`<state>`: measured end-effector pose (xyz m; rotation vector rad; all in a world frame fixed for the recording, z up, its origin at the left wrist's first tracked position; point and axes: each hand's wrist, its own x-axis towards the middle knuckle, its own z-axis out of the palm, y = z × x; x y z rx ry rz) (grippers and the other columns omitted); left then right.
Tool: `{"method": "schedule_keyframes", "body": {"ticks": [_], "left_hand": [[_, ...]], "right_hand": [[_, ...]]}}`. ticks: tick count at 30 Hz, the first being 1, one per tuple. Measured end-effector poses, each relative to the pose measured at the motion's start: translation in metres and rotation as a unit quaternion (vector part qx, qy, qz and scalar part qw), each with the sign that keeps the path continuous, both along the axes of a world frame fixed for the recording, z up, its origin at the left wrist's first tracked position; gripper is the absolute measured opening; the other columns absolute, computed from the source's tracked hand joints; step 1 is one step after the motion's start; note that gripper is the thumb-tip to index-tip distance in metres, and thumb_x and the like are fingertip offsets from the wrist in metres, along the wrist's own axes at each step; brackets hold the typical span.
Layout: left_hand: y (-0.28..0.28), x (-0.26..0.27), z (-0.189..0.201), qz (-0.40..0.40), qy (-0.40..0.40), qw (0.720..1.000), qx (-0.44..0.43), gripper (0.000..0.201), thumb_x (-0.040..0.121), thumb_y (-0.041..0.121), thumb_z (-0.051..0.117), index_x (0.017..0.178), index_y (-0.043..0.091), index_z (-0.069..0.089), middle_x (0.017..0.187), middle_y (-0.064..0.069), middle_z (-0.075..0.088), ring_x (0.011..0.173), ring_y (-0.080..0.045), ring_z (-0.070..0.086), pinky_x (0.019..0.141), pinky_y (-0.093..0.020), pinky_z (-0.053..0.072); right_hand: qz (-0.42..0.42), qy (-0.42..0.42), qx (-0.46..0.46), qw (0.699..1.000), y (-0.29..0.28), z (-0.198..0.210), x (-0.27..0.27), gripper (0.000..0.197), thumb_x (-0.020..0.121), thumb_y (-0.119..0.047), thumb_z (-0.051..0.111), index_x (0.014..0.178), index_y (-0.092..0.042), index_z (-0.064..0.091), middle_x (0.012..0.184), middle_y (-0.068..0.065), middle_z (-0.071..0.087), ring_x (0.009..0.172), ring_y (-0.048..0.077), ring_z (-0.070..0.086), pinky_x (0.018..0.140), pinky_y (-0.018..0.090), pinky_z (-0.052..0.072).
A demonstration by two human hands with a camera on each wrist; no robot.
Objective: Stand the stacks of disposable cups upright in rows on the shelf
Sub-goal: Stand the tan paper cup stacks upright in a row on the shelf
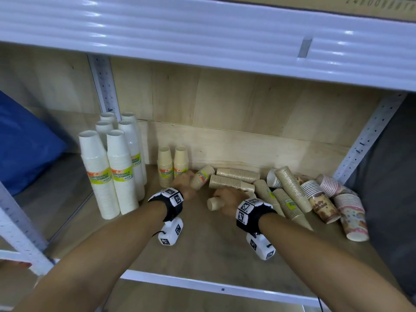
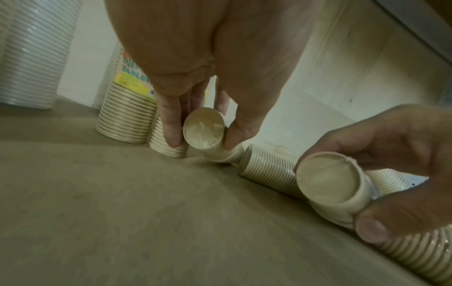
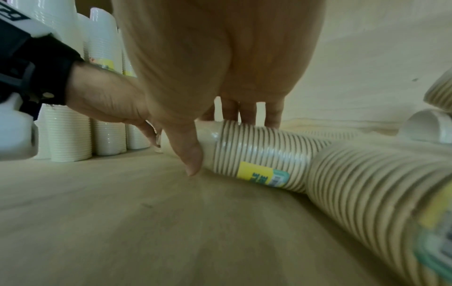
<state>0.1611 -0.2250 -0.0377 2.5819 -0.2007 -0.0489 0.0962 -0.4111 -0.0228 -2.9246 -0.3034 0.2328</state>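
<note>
Beside the two upright beige stacks [image 1: 172, 166], the left hand [image 1: 183, 184] pinched one lying beige cup stack [image 1: 202, 177], the right hand [image 1: 227, 200] another [image 1: 215, 203]; each probably wanted tipping base-end up, rims squarely down.

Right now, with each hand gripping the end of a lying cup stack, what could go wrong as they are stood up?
1. The left hand pinches only its stack's end cup; the sleeve may slide apart.
2. Swinging up, it could knock the two standing beige stacks beside it.
3. The right hand's stack touches the pile; pulling may roll neighbours.
</note>
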Motion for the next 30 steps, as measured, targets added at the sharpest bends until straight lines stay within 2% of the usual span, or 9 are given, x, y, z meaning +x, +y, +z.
{"method": "schedule_keyframes", "body": {"ticks": [3,7,9,12,15,19,21,25,30], "left_hand": [[0.005,-0.003,0.016,-0.003,-0.011,1.0,0.013,0.049,0.08,0.016,0.067,0.128,0.018,0.053,0.126,-0.008,0.058,0.114,-0.027,0.057,0.09,-0.031,0.046],[0.012,-0.006,0.038,0.013,-0.021,1.0,0.001,0.042,0.084,0.02,0.066,0.126,0.02,0.057,0.127,-0.005,0.055,0.116,-0.025,0.055,0.09,-0.027,0.043],[0.014,-0.009,0.051,0.015,-0.03,0.999,-0.02,0.038,0.083,0.018,0.066,0.121,0.02,0.06,0.116,-0.003,0.059,0.106,-0.024,0.058,0.083,-0.027,0.046],[0.019,-0.013,0.071,0.011,-0.039,0.998,-0.037,0.033,0.079,0.012,0.068,0.111,0.018,0.064,0.096,-0.001,0.062,0.092,-0.021,0.062,0.073,-0.028,0.049],[0.026,-0.014,0.087,0.009,-0.04,0.998,-0.044,0.024,0.076,0.009,0.07,0.097,0.019,0.064,0.086,0.001,0.063,0.091,-0.024,0.066,0.073,-0.029,0.054],[0.038,-0.015,0.1,0.018,-0.048,0.998,-0.031,0.025,0.08,0.012,0.073,0.104,0.018,0.067,0.102,-0.002,0.067,0.099,-0.021,0.064,0.086,-0.03,0.055],[0.045,-0.014,0.105,0.022,-0.045,0.999,-0.02,0.029,0.081,0.013,0.072,0.11,0.015,0.067,0.108,-0.002,0.066,0.101,-0.021,0.063,0.085,-0.029,0.054],[0.061,-0.013,0.112,0.034,-0.065,0.997,0.003,0.029,0.08,0.012,0.073,0.109,0.017,0.069,0.11,-0.003,0.067,0.099,-0.02,0.062,0.081,-0.025,0.052],[0.072,-0.012,0.115,0.045,-0.075,0.996,0.03,0.034,0.081,0.014,0.073,0.115,0.015,0.068,0.115,-0.003,0.067,0.107,-0.022,0.063,0.092,-0.033,0.053]], "right_hand": [[0.002,-0.026,0.014,1.0,0.006,0.013,0.001,0.03,0.08,-0.025,0.057,0.11,-0.025,0.061,0.112,0.001,0.062,0.104,0.026,0.061,0.086,0.037,0.05],[-0.003,-0.058,0.034,0.998,0.017,0.03,0.006,0.04,0.08,-0.026,0.064,0.119,-0.021,0.057,0.116,0.002,0.06,0.108,0.025,0.06,0.086,0.035,0.051],[-0.016,-0.075,0.054,0.996,0.021,0.037,0.011,0.045,0.076,-0.023,0.068,0.12,-0.018,0.056,0.118,0.004,0.059,0.108,0.026,0.06,0.084,0.032,0.05],[-0.041,-0.099,0.085,0.991,0.028,0.048,0.017,0.04,0.073,-0.021,0.07,0.11,-0.014,0.057,0.11,0.006,0.063,0.1,0.028,0.062,0.071,0.028,0.044],[-0.072,-0.105,0.132,0.983,0.037,0.056,0.021,0.034,0.073,-0.022,0.07,0.103,-0.014,0.055,0.102,0.007,0.064,0.093,0.029,0.062,0.069,0.03,0.048],[-0.105,-0.1,0.206,0.968,0.051,0.066,0.027,0.04,0.073,-0.019,0.074,0.108,-0.017,0.056,0.1,0.003,0.065,0.092,0.025,0.063,0.068,0.026,0.046],[-0.105,-0.098,0.223,0.964,0.057,0.071,0.028,0.044,0.073,-0.021,0.075,0.113,-0.016,0.056,0.101,0.003,0.064,0.093,0.024,0.062,0.069,0.026,0.044],[-0.095,-0.101,0.235,0.962,0.071,0.075,0.034,0.044,0.072,-0.022,0.076,0.111,-0.014,0.057,0.103,0.006,0.066,0.095,0.026,0.063,0.068,0.026,0.045],[-0.094,-0.101,0.248,0.959,0.09,0.073,0.042,0.047,0.07,-0.023,0.077,0.111,-0.016,0.057,0.104,0.006,0.066,0.095,0.027,0.064,0.071,0.028,0.049]]}}
